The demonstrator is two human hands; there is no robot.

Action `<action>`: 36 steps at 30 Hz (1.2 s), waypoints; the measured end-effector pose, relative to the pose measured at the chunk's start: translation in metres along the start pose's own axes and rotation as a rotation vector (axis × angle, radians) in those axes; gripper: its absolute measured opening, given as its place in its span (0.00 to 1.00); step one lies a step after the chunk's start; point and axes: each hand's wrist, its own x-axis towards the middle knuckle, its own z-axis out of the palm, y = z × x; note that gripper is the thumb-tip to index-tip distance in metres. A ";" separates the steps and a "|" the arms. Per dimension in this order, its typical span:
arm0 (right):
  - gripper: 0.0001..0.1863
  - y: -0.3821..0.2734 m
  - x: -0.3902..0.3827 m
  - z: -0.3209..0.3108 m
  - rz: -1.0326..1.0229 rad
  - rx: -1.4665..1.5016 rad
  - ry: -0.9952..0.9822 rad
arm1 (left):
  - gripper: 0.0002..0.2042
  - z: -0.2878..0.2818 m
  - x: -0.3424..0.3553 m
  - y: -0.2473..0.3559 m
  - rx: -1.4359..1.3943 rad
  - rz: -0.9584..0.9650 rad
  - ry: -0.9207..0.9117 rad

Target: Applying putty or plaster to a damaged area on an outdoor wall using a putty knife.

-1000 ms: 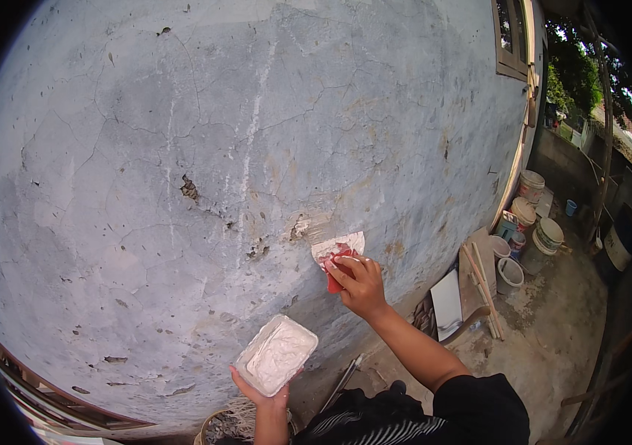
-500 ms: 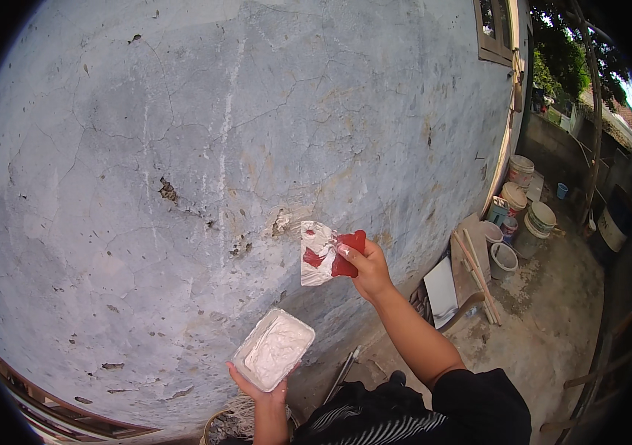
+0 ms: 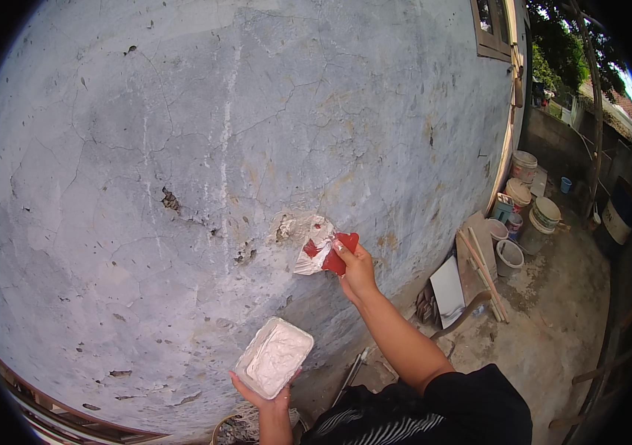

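A pale blue-grey plastered wall point(image 3: 182, 133) with cracks, flaked spots and white streaks fills most of the view. My right hand point(image 3: 358, 268) grips a red putty knife point(image 3: 334, 256) whose blade, smeared with white filler, is at the wall beside a chipped patch point(image 3: 286, 230). Lower down, my left hand point(image 3: 271, 397) supports a shallow white tub point(image 3: 273, 356) of pale paste from below, its fingers curled round the sides.
Buckets point(image 3: 542, 215) and pails stand along the wall's foot at right, beside leaning boards point(image 3: 449, 293) and sticks. A dark barrel point(image 3: 620, 211) is on the concrete floor point(image 3: 546, 311) at far right. A wooden window frame point(image 3: 492, 37) is at upper right, trees beyond.
Half a second ago the knife was turned with its blade pointing left; now it is tilted down-left and slightly further left, by the chipped patch. The tub has shifted only slightly.
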 end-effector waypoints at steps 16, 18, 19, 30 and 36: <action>0.12 -0.016 0.004 0.041 0.011 0.005 -0.088 | 0.49 0.002 0.007 0.001 0.012 -0.001 0.023; 0.11 -0.008 0.001 0.029 -0.003 0.006 0.006 | 0.49 0.001 0.007 0.002 -0.006 -0.004 0.013; 0.11 -0.005 -0.002 0.023 -0.001 0.004 0.006 | 0.49 -0.001 0.008 0.002 -0.008 -0.004 0.016; 0.15 -0.009 -0.029 -0.036 0.074 0.100 0.171 | 0.48 -0.006 0.014 0.002 -0.052 -0.029 -0.036; 0.14 -0.047 -0.014 0.017 -0.020 0.176 -0.028 | 0.49 -0.005 0.014 -0.002 -0.036 -0.040 -0.044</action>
